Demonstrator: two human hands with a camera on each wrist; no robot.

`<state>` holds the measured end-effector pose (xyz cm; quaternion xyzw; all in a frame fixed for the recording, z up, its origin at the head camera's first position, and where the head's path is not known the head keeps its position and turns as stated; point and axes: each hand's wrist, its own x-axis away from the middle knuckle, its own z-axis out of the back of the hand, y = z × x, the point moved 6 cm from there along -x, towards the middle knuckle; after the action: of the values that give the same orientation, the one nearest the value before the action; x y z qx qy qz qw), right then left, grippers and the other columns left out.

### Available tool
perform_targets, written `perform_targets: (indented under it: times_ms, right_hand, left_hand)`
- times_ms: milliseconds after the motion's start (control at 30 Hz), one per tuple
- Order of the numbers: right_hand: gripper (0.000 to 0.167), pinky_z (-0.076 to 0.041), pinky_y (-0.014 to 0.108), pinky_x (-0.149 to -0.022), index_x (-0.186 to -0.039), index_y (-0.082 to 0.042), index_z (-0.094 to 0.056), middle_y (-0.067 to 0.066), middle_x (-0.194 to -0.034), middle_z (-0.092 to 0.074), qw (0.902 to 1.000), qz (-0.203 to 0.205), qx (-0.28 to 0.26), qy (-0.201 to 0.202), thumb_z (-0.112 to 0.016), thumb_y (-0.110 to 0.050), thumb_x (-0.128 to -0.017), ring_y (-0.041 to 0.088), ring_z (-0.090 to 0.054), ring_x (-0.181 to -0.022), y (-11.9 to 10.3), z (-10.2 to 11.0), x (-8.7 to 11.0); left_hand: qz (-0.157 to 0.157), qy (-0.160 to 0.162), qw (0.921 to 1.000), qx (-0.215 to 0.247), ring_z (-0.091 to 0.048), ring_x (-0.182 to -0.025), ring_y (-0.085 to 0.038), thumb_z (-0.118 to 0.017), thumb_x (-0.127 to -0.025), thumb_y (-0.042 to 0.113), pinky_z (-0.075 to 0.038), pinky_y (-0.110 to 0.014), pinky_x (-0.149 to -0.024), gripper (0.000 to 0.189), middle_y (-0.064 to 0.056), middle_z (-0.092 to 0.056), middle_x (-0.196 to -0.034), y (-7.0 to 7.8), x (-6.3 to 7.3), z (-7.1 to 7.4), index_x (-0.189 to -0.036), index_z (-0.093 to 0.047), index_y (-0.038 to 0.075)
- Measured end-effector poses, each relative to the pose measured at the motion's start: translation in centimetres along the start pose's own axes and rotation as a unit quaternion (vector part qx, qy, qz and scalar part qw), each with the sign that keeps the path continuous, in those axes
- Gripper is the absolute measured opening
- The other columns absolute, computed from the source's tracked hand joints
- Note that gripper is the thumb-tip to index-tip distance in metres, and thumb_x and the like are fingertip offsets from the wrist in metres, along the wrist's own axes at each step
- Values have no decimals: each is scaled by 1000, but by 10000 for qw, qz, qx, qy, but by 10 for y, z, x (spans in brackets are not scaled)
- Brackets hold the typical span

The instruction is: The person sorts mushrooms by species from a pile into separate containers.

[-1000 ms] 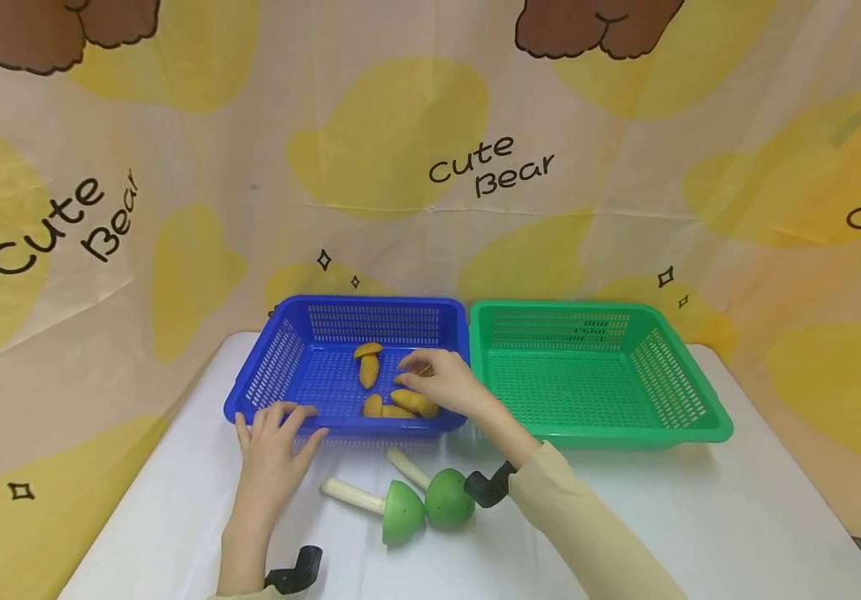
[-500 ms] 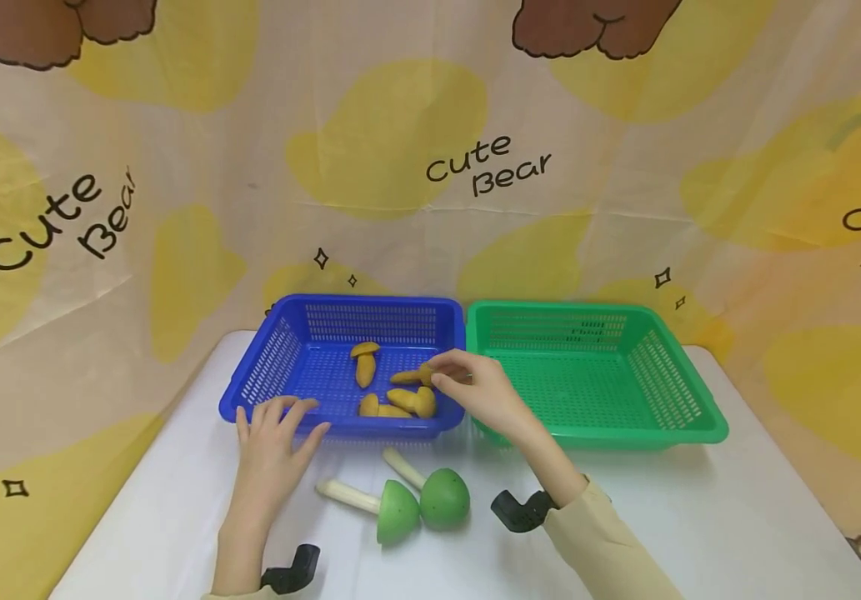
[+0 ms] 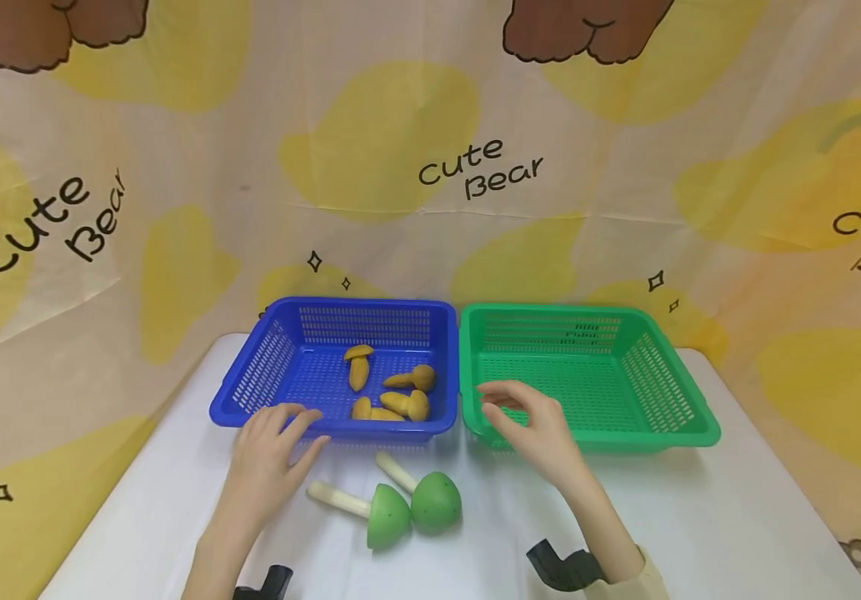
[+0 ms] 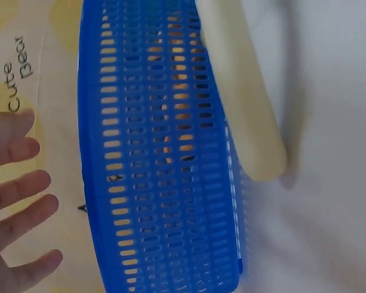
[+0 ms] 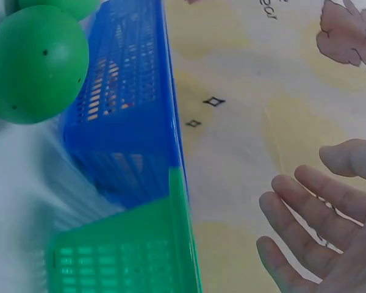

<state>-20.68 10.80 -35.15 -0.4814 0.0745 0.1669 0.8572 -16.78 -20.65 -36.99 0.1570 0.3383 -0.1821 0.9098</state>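
Observation:
Several yellow-brown toy mushrooms lie in the blue basket, most of them toward its front right. My left hand is at the front left rim of that basket with fingers spread; in the left wrist view its fingers hold nothing. Over the front left of the green basket hovers my right hand, fingers loosely bent and nothing between them. On the white table before the blue basket, two green-capped toy mushrooms lie on their sides, pale stems pointing left.
The two baskets stand side by side at the back of the white table. Behind them hangs a cloth backdrop with bear prints and lettering. A black wrist mount sits on the right wrist.
My right hand has let go of a yellow-brown mushroom in the blue basket and moved right, over the green basket. The left hand stays near the blue rim.

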Motion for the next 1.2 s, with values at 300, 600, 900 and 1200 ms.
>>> perform_targets:
  times_ms: [300, 600, 900, 1200]
  right_hand:
    - [28, -48, 48, -92, -117, -19, -65, -4, -110, -69, 9855, 435, 1410, 843, -67, -18, -89, 19, -62, -106, 9, 28, 29]
    - [30, -42, 56, -93, -116, -13, -65, 5, -112, -68, 9711, 488, 1955, 1281, -70, -13, -86, 27, -57, -108, 34, 49, 46]
    - [31, -39, 51, -88, -112, -7, -67, 12, -107, -69, 9636, 535, 1958, 1738, -73, -7, -81, 32, -57, -105, 50, 69, 56]
    - [30, -37, 51, -86, -110, -5, -67, 16, -107, -68, 9585, 430, 2115, 1864, -73, -6, -80, 35, -55, -102, 64, 81, 60]
  left_hand:
    - [-403, -420, 9982, -159, -59, -83, -16, -77, -75, 21, -51, -35, -70, 30, 1, -63, -92, 19, 10, -9, -102, -68, 11]
    - [-385, -1225, 9917, 18, -59, -85, -7, -75, -80, 32, -53, -29, -74, 27, 11, -61, -93, 33, 29, -25, -103, -68, 20]
    - [-689, -1721, 9815, 487, -57, -93, -4, -66, -88, 39, -53, -31, -80, 25, 18, -59, -101, 36, 43, -31, -110, -65, 26]
    - [-1240, -1861, 9714, 797, -53, -95, -1, -69, -86, 40, -50, -26, -80, 33, 18, -59, -103, 38, 54, -39, -115, -64, 26]
